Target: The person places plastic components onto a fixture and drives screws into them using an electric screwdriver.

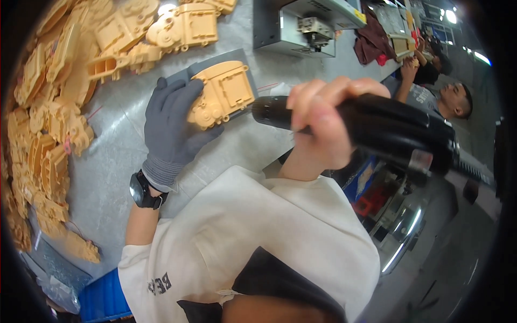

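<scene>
My left hand (175,118), in a grey knitted glove, grips the left edge of an orange plastic housing (229,89). The housing lies on a dark grey block (237,56) on the table; its upper face shows a raised rectangular frame and small round bosses. Wrapped in the fingers of my bare right hand (323,116) is a black power screwdriver (398,124), held nearly level. Its ribbed front end is close to the housing's right edge; whether the two touch, I cannot tell. A ribbed cord sleeve leaves the tool's rear end.
Many similar orange housings (54,161) are heaped along the left and far side of the grey table (107,188). A grey metal machine (293,32) stands at the far edge. Dark red cloth (371,40) lies beyond it. Other people (455,99) sit at the far right.
</scene>
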Tool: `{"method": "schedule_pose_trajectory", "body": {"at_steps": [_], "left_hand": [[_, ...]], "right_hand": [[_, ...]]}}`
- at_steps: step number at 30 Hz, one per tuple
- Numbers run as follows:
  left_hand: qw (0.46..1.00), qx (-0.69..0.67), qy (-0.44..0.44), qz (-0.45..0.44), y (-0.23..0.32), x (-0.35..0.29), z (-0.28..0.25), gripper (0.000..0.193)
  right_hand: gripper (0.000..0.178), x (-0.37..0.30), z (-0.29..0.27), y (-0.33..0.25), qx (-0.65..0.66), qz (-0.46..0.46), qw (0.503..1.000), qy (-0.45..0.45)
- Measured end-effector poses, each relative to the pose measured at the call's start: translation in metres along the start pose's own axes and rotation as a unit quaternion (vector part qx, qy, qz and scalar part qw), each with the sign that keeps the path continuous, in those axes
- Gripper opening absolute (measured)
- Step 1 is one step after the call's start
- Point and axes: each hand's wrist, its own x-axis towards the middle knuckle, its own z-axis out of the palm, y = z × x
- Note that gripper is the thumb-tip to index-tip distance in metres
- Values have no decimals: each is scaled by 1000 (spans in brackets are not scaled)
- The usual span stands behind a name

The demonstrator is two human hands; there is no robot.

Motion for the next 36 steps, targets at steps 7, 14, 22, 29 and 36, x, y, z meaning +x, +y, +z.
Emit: {"method": "schedule_pose_trajectory", "body": {"at_steps": [7,14,22,29,36], "left_hand": [[1000,-6,9,-10,3,-2,0,70],[1000,-19,12,-17,8,0,-1,70],[999,-9,31,-3,1,-2,-1,67],[1000,10,21,3,-2,-7,-3,72],[999,-2,39,7,-3,-8,-2,73]], "right_hand": [[35,102,-45,-31,-103,-228,962,110],[26,107,-66,13,-234,-150,957,86],[47,-5,-12,-16,-1,-57,998,-26],[58,-20,14,-4,61,-78,965,-243],[51,-28,33,-4,-9,-54,976,-210]]}}
